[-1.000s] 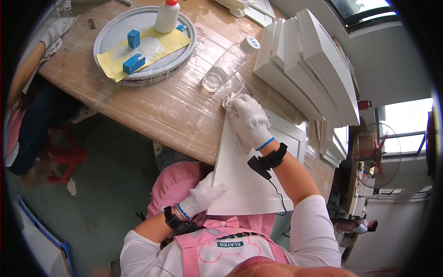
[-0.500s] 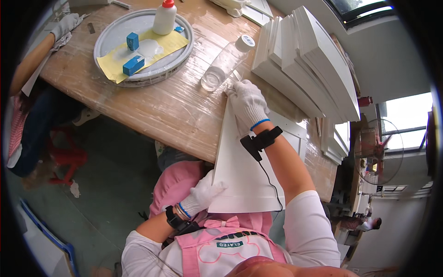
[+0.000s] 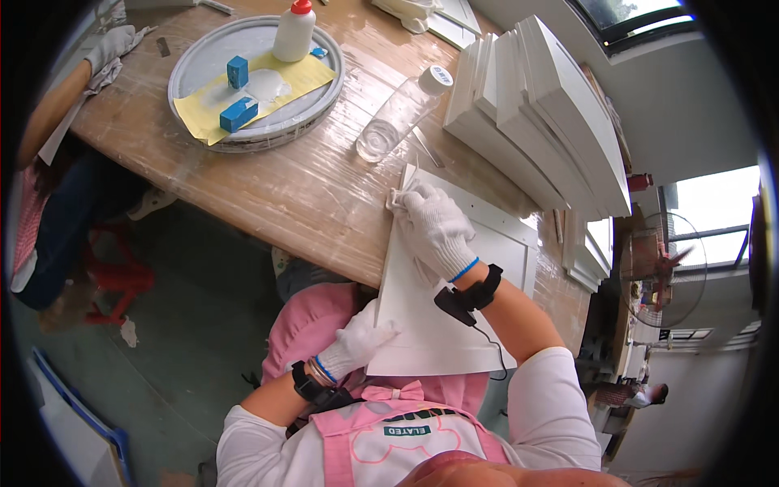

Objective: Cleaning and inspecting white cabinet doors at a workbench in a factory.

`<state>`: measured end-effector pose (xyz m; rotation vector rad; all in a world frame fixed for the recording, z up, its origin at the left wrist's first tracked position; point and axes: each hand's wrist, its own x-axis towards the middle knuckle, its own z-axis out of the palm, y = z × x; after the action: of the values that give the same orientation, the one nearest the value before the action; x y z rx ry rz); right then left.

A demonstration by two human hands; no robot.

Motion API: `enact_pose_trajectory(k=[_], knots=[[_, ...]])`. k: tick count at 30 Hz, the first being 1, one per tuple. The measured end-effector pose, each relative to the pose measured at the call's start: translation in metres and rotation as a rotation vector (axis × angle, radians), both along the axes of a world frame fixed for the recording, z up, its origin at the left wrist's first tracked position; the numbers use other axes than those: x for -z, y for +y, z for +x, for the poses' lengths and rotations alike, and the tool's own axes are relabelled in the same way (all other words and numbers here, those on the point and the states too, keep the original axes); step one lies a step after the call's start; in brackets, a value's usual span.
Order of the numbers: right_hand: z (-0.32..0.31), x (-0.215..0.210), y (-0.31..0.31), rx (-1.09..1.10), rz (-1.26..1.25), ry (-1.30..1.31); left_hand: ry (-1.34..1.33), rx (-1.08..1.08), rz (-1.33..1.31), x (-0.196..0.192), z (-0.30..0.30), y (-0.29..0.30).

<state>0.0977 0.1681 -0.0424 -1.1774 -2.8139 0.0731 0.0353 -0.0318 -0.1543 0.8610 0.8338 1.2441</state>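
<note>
Flat white rectangular panel [image 3: 442, 321] under our white-gloved R hand [image 3: 438, 226], pinching crumpled white cloth [image 3: 397, 200] nr far-left corner; our L hand [image 3: 355, 341] at near-left edge, can't tell grip.

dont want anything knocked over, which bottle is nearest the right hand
The clear, white-capped bottle standing on the table. The white, red-capped bottle is farther from the right hand, up on the round grey tub.
</note>
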Motion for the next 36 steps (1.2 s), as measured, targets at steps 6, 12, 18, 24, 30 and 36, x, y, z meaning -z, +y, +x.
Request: enact_pose_trajectory(k=[6,12,18,24,30,36], knots=[[0.006,-0.016,-0.003,-0.01,-0.114,-0.052,0.022,0.043,-0.138,-0.009,-0.007,0.0],[0.022,0.031,0.024,0.022,0.046,0.116,0.163,-0.036,-0.019,-0.012,-0.008,-0.002],[0.019,-0.002,-0.044,-0.148,-0.107,-0.01,-0.044,-0.043,-0.163,-0.021,-0.008,-0.002],[0.035,0.089,0.038,0.355,-0.942,1.447,0.142,-0.06,-0.231,-0.018,-0.003,-0.003],[0.037,0.091,0.011,0.167,-1.21,1.445,0.185,-0.027,-0.179,-0.014,-0.004,0.001],[0.18,-0.014,0.062,0.529,-0.09,-0.068,-0.101,-0.103,-0.275,-0.016,-0.002,-0.007]])
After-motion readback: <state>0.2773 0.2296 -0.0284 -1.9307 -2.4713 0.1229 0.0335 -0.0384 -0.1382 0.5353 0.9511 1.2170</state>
